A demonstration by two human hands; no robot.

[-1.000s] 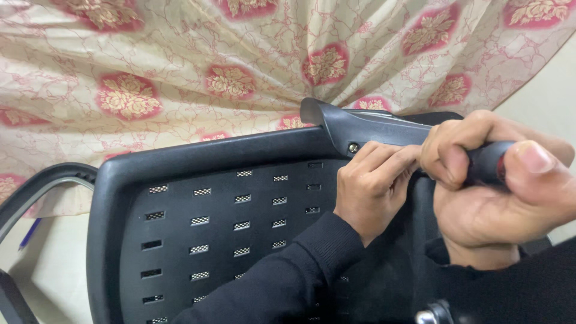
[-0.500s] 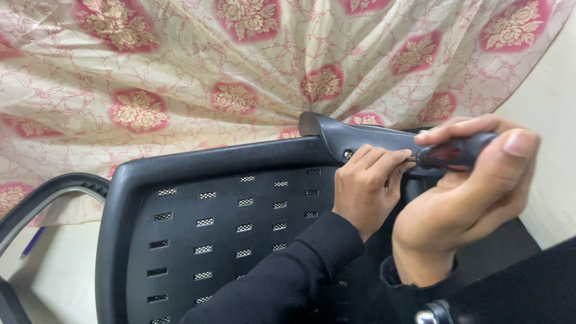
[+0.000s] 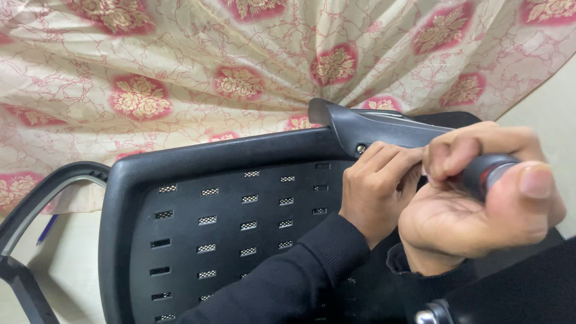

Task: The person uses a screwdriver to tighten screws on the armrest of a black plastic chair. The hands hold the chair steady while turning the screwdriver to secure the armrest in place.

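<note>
The right hand (image 3: 480,204) is curled around the dark handle of a screwdriver (image 3: 489,174), thumb laid along the near side and the fingers (image 3: 462,150) wrapped over the top, pressed close together. The handle lies across the palm with its long axis running roughly left to right; its working end points left toward the small screw (image 3: 361,148) in the black armrest bracket (image 3: 384,129), but the shaft is hidden behind the left hand (image 3: 378,189). That hand rests with bent fingers bunched together against the bracket just below and right of the screw; whether they pinch the shaft cannot be told. Both sleeves are black.

The bracket sits at the upper right corner of the black perforated chair panel (image 3: 222,222), which lies tilted and fills the lower middle of the view. A curved black armrest loop (image 3: 42,198) stands off the panel's left edge. Behind hangs a cream cloth with red floral medallions (image 3: 180,72), over a pale surface (image 3: 72,264)
</note>
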